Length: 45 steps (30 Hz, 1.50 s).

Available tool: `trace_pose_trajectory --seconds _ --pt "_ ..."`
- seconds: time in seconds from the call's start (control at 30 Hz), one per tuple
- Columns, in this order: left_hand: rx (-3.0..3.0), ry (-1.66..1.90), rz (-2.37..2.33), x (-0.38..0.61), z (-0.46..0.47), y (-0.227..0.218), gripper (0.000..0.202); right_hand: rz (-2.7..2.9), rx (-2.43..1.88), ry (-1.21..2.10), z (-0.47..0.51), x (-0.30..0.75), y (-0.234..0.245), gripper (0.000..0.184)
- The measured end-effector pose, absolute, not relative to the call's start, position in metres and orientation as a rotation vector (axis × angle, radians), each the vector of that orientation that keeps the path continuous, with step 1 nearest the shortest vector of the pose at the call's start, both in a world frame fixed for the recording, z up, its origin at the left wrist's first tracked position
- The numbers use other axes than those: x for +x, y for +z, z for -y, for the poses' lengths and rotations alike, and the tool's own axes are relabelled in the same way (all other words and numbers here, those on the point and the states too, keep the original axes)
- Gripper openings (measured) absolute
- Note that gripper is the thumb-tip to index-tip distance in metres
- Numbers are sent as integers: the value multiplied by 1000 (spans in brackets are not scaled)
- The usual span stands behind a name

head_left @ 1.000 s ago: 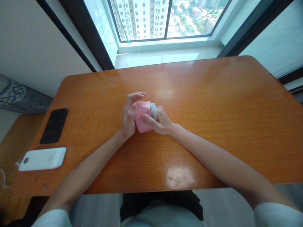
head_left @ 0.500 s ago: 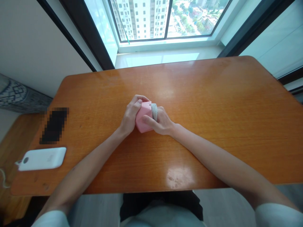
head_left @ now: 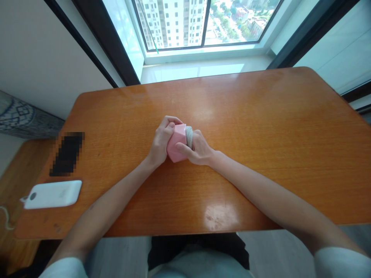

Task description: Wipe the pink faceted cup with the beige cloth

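Over the middle of the table, my left hand [head_left: 162,139] is wrapped round a pink faceted container [head_left: 176,144] from its left side. Its thumb lies on the near upper face, with the fingers curled over the far side. A grey cloth [head_left: 189,136] bunches at the container's right end, partly covered by my right hand [head_left: 199,148]. That hand is closed on the cloth, its thumb pressed against the pink wall. The right fingertips are hidden, so I cannot tell how far they reach into the container.
A white oblong device [head_left: 53,194] with a cable lies on the left of the wooden table [head_left: 261,127]. Behind it is a dark pixelated patch [head_left: 67,154]. A window [head_left: 204,25] and sill stand beyond the far edge.
The small dark notch on the container's upper right edge no longer shows. Both hands keep nearly the same hold and place.
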<state>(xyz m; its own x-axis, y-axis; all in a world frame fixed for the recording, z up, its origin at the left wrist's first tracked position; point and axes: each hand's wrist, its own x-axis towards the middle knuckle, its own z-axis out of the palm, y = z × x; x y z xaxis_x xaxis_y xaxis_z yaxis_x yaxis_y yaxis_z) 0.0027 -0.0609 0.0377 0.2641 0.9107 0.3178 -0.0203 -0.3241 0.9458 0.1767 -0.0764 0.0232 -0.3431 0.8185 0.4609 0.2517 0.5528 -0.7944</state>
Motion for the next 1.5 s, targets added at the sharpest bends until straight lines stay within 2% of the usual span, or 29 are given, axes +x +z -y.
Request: trace_pose_trajectory --seconds 0.07,0.13,0.23,0.37,0.57,0.7,0.83,0.97,1.1,1.23,1.3,1.43,1.5 --pt "1500 1159 -905 4 60 39 42 1862 -893 788 76 176 24 63" --pt "1572 1264 -921 3 61 36 44 1837 -903 850 76 176 27 65" --pt "1919 1506 -809 -2 62 27 46 1785 -924 921 75 177 29 69" --pt "2230 1468 -610 -6 64 25 38 1752 -912 914 76 178 25 72" --pt "1680 1250 -936 5 66 46 37 1859 -839 836 75 179 18 72" --pt "1572 1180 -1039 8 65 47 42 1796 -877 950 74 179 22 71" --pt "1909 1507 -853 1 63 30 48 1646 -974 1124 75 178 26 74" --pt "2292 1443 -619 -5 61 20 42 1577 -950 1149 75 178 26 74" --pt "1952 1353 -806 1 63 33 33 1720 -868 969 74 178 23 71" --pt "1560 1136 -967 6 64 45 41 1810 -860 892 75 178 19 70" --pt "1543 1162 -979 7 64 43 43 1778 -885 929 75 178 19 69" --pt "1890 1498 -807 1 63 26 46 1643 -960 1078 75 178 23 68" --pt "2174 1485 -672 -3 62 19 48 1579 -997 1122 75 179 24 69"
